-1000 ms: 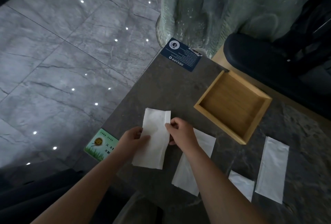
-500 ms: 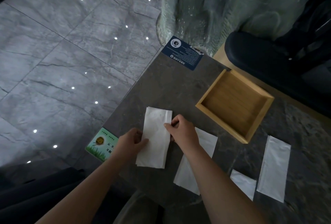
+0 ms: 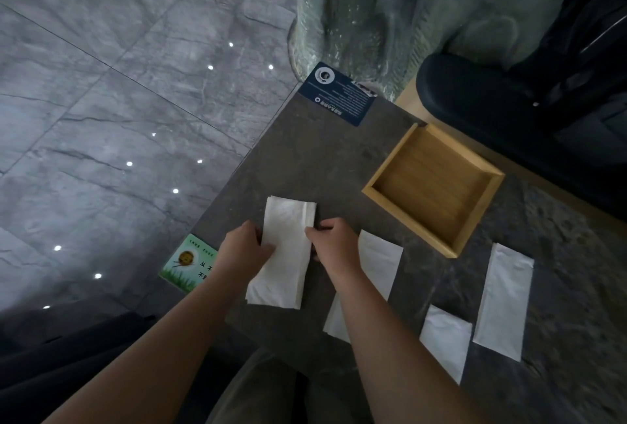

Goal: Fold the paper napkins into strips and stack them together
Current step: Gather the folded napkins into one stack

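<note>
A white paper napkin (image 3: 285,247) lies folded lengthwise on the dark stone table (image 3: 305,159), near its left edge. My left hand (image 3: 242,254) pinches its left long edge. My right hand (image 3: 334,244) grips its right edge, where a narrow flap is folded over. To the right, a second white strip (image 3: 381,264) lies partly under my right forearm. Further right lie a short folded napkin (image 3: 446,339) and a long strip (image 3: 505,298), each apart from the others.
An empty square wooden tray (image 3: 475,220) stands behind the strips. A dark blue card (image 3: 339,94) sits at the table's far corner, a green sticker (image 3: 188,264) at the left edge. A black chair (image 3: 509,101) and grey tiled floor surround the table.
The napkin has come down flatter on the table and looks narrower. Both hands moved slightly lower along its edges, still holding it.
</note>
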### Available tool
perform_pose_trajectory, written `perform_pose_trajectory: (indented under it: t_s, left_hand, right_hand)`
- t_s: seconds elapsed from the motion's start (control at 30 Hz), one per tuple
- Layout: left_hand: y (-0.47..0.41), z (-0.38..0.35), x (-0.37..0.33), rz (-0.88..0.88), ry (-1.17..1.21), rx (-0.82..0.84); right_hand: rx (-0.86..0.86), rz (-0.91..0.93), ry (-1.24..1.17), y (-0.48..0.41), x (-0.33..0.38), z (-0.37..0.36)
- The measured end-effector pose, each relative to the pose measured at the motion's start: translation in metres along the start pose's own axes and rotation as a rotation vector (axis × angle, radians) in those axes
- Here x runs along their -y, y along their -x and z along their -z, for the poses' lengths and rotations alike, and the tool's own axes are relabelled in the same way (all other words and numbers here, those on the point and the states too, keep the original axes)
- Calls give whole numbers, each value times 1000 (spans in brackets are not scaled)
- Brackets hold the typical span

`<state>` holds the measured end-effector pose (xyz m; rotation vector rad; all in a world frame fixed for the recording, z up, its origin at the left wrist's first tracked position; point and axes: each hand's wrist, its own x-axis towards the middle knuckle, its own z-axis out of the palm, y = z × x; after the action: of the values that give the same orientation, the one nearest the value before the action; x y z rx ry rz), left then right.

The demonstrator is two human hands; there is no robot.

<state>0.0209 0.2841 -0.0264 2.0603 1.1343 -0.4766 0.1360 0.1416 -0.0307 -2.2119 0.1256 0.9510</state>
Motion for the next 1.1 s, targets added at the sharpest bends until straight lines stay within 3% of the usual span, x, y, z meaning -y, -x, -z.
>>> perform_pose_trajectory:
  t_s: [0.17,0.43,0.57,0.73,0.83,0.97,1.1]
  left_hand:
    - [-2,-1,4,10,12,14]
    - [2,-3,3,-40,33,12]
    - [12,0,2,-142,246,44]
    - [30,15,-21,-44,793,404]
    - [41,16,-37,17,949,611]
    - [54,-6,-53,30,881,666]
    - [72,-42,-66,18,651,580]
  right_hand:
    - [127,-68,-159,-4,5,5]
    - [192,159,61,4,16,11]
    - [225,160,-83,21,21,28]
    - [284,110,-372,38,15,61]
    - [279,95,-459,44,3,79]
    - [207,69,-528,52,-26,105]
    - [54,110,-381,56,-63,121]
